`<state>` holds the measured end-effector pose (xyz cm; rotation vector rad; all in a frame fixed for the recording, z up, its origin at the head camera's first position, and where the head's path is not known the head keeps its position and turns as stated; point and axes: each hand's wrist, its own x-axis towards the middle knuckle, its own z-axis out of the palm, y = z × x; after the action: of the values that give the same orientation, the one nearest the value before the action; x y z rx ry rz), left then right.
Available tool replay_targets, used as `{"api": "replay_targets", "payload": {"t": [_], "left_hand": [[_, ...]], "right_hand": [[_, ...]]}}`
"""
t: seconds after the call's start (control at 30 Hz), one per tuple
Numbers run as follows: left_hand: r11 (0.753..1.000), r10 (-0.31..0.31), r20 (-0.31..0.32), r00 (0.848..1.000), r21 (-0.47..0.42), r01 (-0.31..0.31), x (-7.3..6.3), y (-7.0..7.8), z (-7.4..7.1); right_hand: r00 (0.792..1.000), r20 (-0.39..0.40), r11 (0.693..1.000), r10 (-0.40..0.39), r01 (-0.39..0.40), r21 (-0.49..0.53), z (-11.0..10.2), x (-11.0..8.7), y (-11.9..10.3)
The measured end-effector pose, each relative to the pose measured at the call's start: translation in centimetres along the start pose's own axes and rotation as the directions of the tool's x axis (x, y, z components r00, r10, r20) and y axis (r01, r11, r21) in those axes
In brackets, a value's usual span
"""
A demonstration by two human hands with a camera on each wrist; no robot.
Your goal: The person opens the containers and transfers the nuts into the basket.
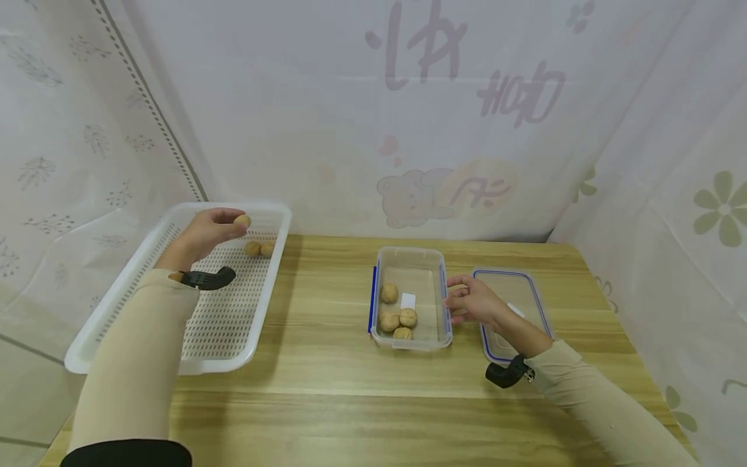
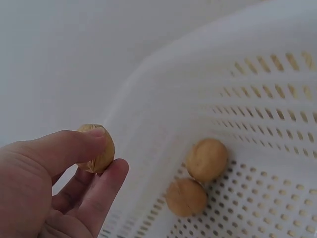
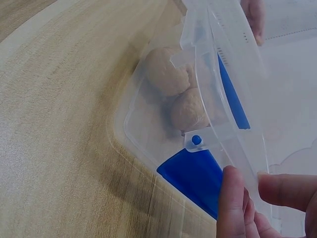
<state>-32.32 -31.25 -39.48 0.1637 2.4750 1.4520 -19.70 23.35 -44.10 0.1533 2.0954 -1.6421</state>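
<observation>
Tan and ridged, the nut [image 2: 105, 154] is pinched between the thumb and fingers of my left hand [image 1: 201, 235], above the far part of the white basket [image 1: 218, 366]. I'd judge it light, stiff and hard to crush, but its round shell could roll from a loose grip, so I'd take it across its widest part. Two more nuts [image 1: 253, 248] lie touching below, near the basket wall, which would hem in my fingers there. My right hand [image 1: 475, 302] has its fingertips at the clear box [image 1: 428, 282]; the thumb is by the rim, though I cannot tell whether they pinch it. Inside are four nuts [image 1: 389, 321] and a white card [image 1: 408, 301]. The blue-edged lid [image 1: 503, 285] lies partly beneath my right hand, on the table [image 1: 327, 389].
</observation>
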Motion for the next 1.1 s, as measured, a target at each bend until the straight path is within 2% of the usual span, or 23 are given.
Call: {"api": "replay_targets", "payload": {"t": [0.17,0.4,0.67,0.87,1.1], "left_hand": [[0.999,-0.037,-0.027,0.999,-0.026,0.036,-0.2,-1.6,0.0],[0.993,-0.116,-0.128,0.985,-0.022,0.114,-0.2,-3.2,0.6],[0.986,-0.165,-0.147,0.975,-0.025,0.163,0.1,-5.0,1.1],[0.976,-0.217,-0.176,0.960,-0.011,0.218,0.6,-5.7,1.6],[0.971,-0.234,-0.186,0.954,0.010,0.241,0.6,-6.2,2.0]], "right_hand": [[1.000,-0.001,1.000,-0.002,0.002,-0.003,0.1,-0.1,-0.1],[1.000,0.010,1.000,-0.009,0.009,-0.003,0.0,-0.3,0.0],[1.000,0.012,1.000,-0.018,0.018,-0.010,-0.1,-0.3,0.1],[1.000,0.014,1.000,-0.023,0.024,-0.012,-0.2,-0.3,0.1],[1.000,0.017,1.000,-0.024,0.024,-0.004,-0.2,-0.2,0.0]]}}
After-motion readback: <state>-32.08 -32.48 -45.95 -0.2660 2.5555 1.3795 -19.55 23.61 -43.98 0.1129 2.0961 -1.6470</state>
